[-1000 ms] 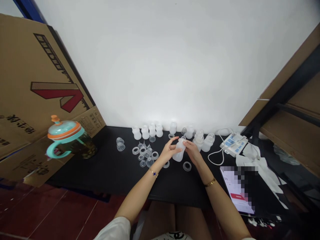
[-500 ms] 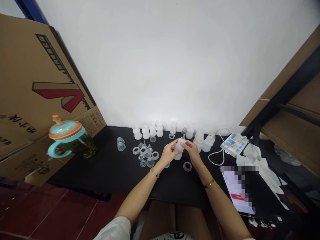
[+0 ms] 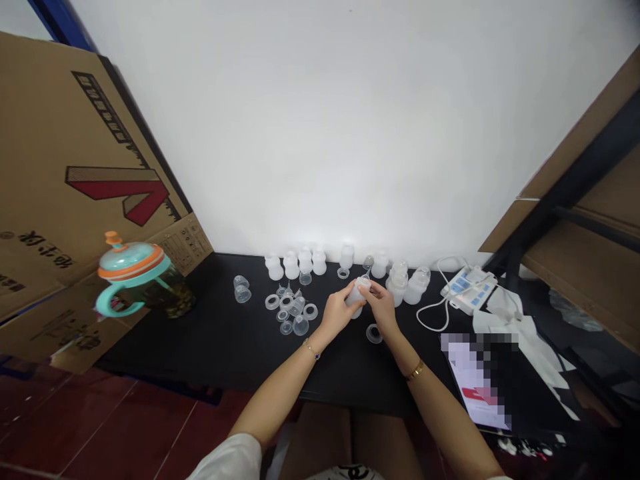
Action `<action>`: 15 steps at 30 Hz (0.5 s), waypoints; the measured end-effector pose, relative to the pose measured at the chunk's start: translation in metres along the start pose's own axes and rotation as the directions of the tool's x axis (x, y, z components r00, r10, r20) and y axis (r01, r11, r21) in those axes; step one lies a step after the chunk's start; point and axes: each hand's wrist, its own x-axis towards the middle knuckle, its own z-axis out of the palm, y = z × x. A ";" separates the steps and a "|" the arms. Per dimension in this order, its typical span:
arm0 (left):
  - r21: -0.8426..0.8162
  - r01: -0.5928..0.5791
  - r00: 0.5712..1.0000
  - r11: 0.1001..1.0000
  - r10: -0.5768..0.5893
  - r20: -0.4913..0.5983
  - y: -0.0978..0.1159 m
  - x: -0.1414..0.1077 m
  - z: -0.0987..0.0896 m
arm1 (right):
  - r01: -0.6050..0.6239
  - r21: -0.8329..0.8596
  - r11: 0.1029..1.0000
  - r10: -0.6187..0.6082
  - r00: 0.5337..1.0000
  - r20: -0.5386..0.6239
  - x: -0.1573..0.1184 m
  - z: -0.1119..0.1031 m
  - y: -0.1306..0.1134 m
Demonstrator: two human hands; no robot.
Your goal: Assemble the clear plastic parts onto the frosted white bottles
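Note:
A small white bottle [image 3: 356, 297] is between my two hands above the black table [image 3: 220, 353]. My left hand [image 3: 339, 308] is wrapped round its left side. At the bottle's top, the fingers of my right hand [image 3: 381, 303] press against its right side. A clear nipple part [image 3: 368, 264] shows just behind the bottle. Near my right wrist lies a clear ring [image 3: 374, 333]. To the left, several rings and nipples [image 3: 293, 308] lie in a loose group. White bottles [image 3: 291, 265] stand along the wall, and capped bottles [image 3: 416, 287] stand right of my hands.
Two clear domes [image 3: 242, 291] lie at the left. Farther left is a large teal-handled jug [image 3: 140, 267] beside a cardboard box [image 3: 45, 133]. At the right are a power strip [image 3: 470, 288] with a white cable, a tablet [image 3: 475, 387] and white paper [image 3: 525, 340].
Both hands have shifted slightly with the bottle, and my left hand now covers the clear piece that showed beneath it. My right forearm has moved a little to the left.

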 end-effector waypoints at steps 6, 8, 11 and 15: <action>0.071 -0.010 1.000 0.997 0.012 -0.029 0.003 -0.004 0.002 | 0.007 0.006 1.000 -0.006 0.999 -0.034 -0.004 0.003 0.000; 0.113 -0.006 0.999 0.994 0.011 -0.043 0.004 -0.005 0.003 | 0.015 -0.007 1.000 -0.015 0.999 -0.046 -0.005 0.004 0.001; 0.205 0.003 0.999 0.979 0.007 -0.048 0.003 -0.007 0.005 | 0.034 -0.041 0.999 -0.036 0.998 -0.055 -0.008 0.005 0.001; 0.276 -0.034 0.997 0.961 0.050 -0.051 0.004 -0.009 0.006 | 0.065 -0.092 0.994 -0.073 0.994 -0.079 -0.011 0.006 0.000</action>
